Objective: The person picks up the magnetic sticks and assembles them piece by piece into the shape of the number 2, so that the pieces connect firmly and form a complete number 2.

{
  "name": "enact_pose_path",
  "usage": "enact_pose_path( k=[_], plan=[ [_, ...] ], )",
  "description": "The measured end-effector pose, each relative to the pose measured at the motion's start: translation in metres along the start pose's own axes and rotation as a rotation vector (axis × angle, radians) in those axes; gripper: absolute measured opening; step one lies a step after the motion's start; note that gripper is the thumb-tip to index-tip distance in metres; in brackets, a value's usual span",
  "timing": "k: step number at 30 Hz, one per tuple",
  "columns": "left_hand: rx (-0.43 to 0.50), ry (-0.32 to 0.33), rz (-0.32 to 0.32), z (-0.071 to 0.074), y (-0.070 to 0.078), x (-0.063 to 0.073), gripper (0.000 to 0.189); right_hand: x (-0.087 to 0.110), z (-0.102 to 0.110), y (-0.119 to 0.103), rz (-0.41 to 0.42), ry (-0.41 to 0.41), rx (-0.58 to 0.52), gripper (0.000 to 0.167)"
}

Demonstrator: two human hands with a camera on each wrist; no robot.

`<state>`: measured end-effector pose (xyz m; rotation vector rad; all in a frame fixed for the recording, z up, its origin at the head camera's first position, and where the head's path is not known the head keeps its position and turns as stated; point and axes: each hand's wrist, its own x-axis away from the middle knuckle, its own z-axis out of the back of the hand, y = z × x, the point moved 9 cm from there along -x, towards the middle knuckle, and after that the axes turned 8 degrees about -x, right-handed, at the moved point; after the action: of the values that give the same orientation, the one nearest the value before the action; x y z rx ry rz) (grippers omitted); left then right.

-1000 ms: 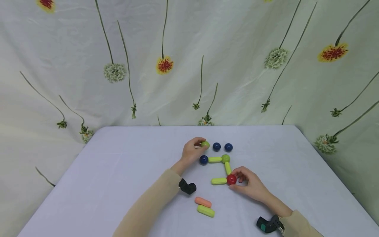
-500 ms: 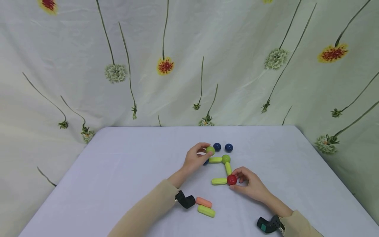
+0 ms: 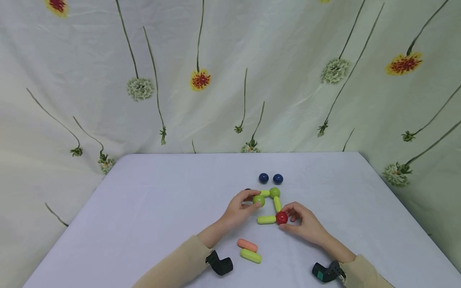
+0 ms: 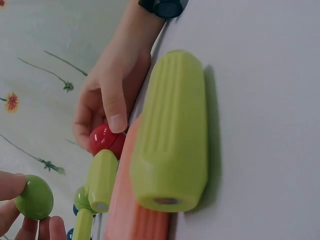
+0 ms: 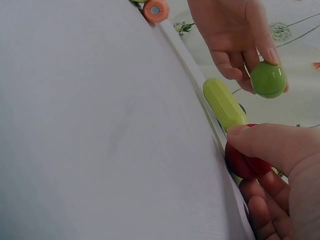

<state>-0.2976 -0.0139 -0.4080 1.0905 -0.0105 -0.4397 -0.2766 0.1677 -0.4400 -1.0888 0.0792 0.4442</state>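
As I read the head feed, the left hand pinches a green ball between thumb and fingertips, spread only as far as the ball needs, lifted above the tabletop. Right hand: thumb and fingers curled round a red ball, closer to the tabletop's right edge. The relation I judge decisive: the lime rod joined to that red ball. Long axis roughly parallel to the far edge, free end toward the left edge. From that end, the green ball is near but apart, on the far-edge side; left hand is nearer the tip, right hand has the opposite end. Farther from the far edge, I note an orange rod beside a loose lime rod.
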Motion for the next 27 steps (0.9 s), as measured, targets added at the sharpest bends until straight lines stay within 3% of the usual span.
enact_pose_path(
  k=[8, 15, 22, 27],
  plan=[
    [0.031, 0.019, 0.007, -0.001, -0.005, 0.015, 0.034, 0.000, 0.000, -0.001, 0.019, 0.002, -0.003, 0.038],
    [0.047, 0.021, 0.056, -0.004, -0.014, 0.026, 0.035, 0.000, 0.000, 0.001, 0.004, -0.001, -0.009, 0.038],
    [0.052, 0.024, 0.067, 0.005, 0.008, 0.038, 0.030, 0.000, 0.000, 0.003, 0.003, 0.000, -0.008, 0.037],
    [0.052, 0.012, 0.074, 0.007, 0.014, 0.043, 0.030, 0.000, -0.001, 0.004, -0.002, -0.003, -0.009, 0.038]
  ],
)
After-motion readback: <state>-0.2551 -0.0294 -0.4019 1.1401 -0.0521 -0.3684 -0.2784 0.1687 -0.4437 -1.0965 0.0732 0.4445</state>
